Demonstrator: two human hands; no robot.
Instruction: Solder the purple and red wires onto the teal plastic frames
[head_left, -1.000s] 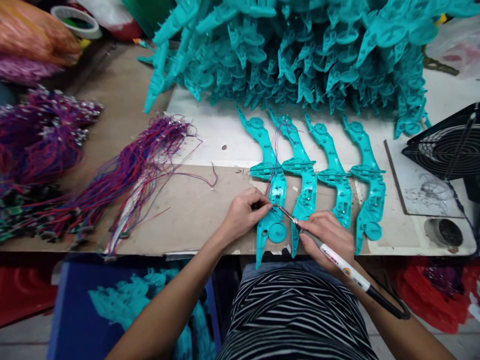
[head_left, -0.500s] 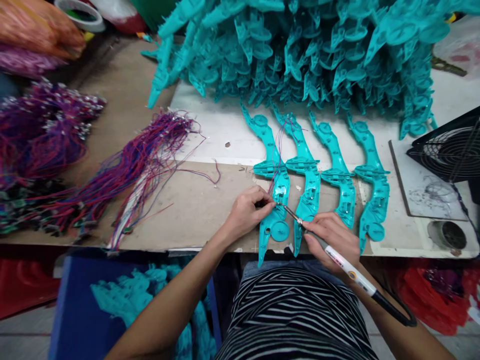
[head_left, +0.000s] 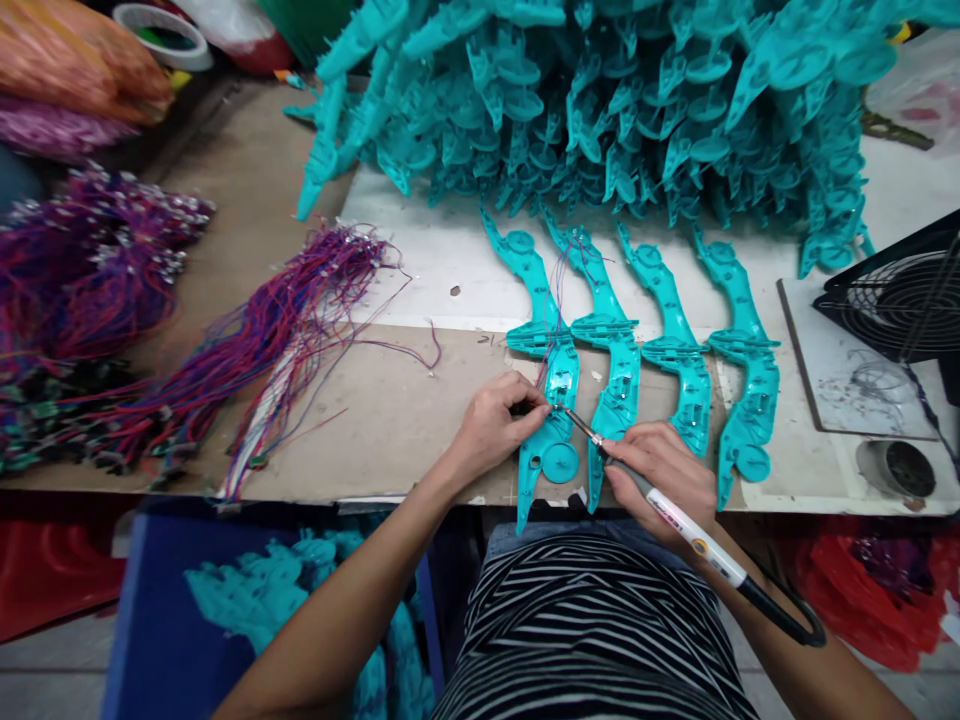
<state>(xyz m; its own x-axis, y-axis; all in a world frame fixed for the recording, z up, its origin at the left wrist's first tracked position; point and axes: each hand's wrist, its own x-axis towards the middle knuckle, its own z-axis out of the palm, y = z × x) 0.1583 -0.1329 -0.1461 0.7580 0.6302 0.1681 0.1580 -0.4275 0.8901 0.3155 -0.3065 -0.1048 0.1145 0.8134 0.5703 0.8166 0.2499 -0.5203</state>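
Observation:
My right hand (head_left: 664,480) is closed round a soldering iron (head_left: 675,518), white and grey with a black cord end. Its metal tip reaches the leftmost turquoise plastic part (head_left: 561,385), close to my left fingertips. My left hand (head_left: 501,415) is pinched at that part's left edge, on thin red and blue wires (head_left: 550,352) that run up over the part. Their ends under the fingers are hidden. The wires also cross the second turquoise part (head_left: 606,290). Two more such parts, a third (head_left: 667,310) and a fourth (head_left: 742,340), lie to the right in the row.
A tall stack of turquoise parts (head_left: 600,100) stands at the back. Wire bundles (head_left: 285,310) lie on the left. At right are a black fan (head_left: 900,290), a board (head_left: 840,360) and a small round tin (head_left: 896,470). A blue bin (head_left: 165,610) stands below.
Both hands and the soldering iron stay nearly in place; the iron's rear end has shifted very slightly left. The view has moved a touch.

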